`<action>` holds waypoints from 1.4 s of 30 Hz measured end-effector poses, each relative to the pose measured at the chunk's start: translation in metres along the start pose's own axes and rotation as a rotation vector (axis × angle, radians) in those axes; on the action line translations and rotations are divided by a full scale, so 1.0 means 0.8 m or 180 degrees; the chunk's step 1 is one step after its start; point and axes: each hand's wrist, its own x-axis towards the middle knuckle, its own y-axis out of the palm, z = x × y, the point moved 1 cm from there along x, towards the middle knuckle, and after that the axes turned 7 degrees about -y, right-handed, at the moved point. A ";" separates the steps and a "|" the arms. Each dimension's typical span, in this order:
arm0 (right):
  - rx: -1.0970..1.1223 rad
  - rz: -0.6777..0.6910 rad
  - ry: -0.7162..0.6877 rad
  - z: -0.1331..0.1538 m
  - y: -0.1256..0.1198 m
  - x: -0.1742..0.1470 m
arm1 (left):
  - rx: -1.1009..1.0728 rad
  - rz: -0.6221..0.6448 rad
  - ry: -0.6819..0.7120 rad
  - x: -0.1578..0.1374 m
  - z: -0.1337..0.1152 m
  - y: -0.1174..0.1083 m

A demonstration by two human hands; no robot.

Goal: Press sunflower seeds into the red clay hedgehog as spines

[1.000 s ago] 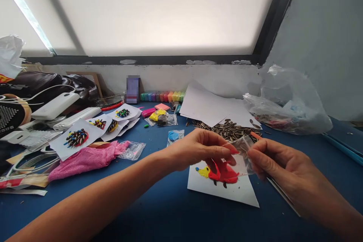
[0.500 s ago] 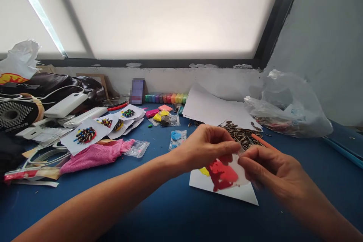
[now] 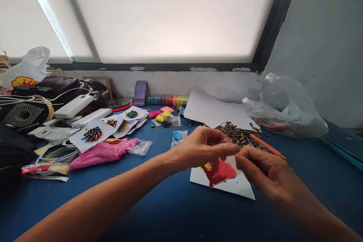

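Note:
A small clear plastic bag with red clay (image 3: 224,172) in it hangs between my two hands, above a white paper sheet (image 3: 238,188). My left hand (image 3: 208,145) pinches the bag's upper edge from the left. Close against it, my right hand (image 3: 259,168) pinches the same edge at the right, thumb and forefinger pressed together. A bit of yellow shows on the sheet behind the bag; most of it is hidden. Just beyond my hands lies a heap of striped sunflower seeds (image 3: 236,134), with an orange stick-like tool (image 3: 266,146) beside it.
To the left are cards with coloured seed figures (image 3: 93,134), a pink cloth (image 3: 99,155) and a white power bank (image 3: 74,106). A bag of blue clay (image 3: 178,136) lies mid-table. Behind are white sheets (image 3: 207,107) and a row of coloured clay packs (image 3: 167,100); a plastic bag (image 3: 292,117) sits right.
The view has shifted slightly. Both hands still pinch the bag's edge, and the bag of red clay has tilted and bunched a little under my left fingers.

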 end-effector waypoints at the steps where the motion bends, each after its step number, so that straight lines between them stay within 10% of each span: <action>1: 0.0019 0.0036 -0.0018 -0.001 0.001 0.000 | 0.0023 0.0100 -0.0026 0.000 0.001 -0.001; 25: 0.0174 0.0072 0.0042 -0.017 0.001 0.002 | -0.0241 -0.0414 -0.0070 0.006 0.007 -0.011; 42: 0.0364 -0.0297 0.0509 -0.037 0.008 0.002 | -0.0444 0.0468 -0.0658 0.011 0.033 0.002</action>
